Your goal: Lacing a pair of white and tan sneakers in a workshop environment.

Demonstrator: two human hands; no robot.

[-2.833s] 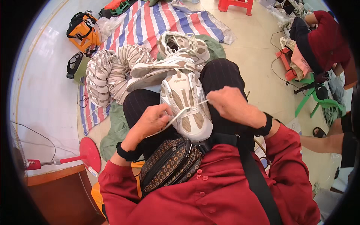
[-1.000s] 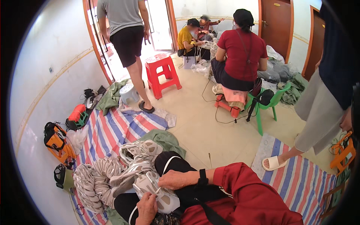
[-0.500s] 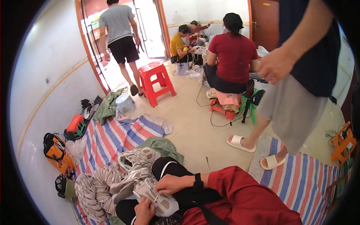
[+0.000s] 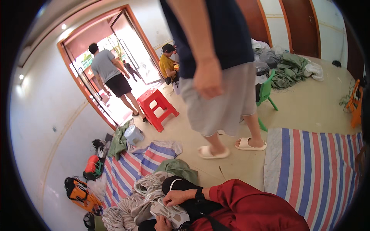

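On my lap lies a beige-and-white sneaker [image 4: 177,218], by the lower edge of the head view. My left hand [image 4: 163,223] grips its near side, thumb along the upper. Across the top of the shoe, my right hand [image 4: 178,197] has its fingers closed together; what they pinch is too small to make out. Beyond the hands, more sneakers [image 4: 151,185] of the same pale colour are heaped against my leg. To their left sits a pile of bundled pale shoes or cords [image 4: 121,213], partly cut off below.
A striped sheet [image 4: 133,165] lies ahead left, another striped sheet [image 4: 304,169] at right. A person in a dark shirt [image 4: 216,42] stands close ahead, near a red stool [image 4: 157,109] and a green chair [image 4: 266,90]. Orange stools [image 4: 83,195] line the left wall.
My view has tilted up and turned. The person in the dark shirt has walked from right to centre, hiding the seated person in red. My hands stay on the sneaker.
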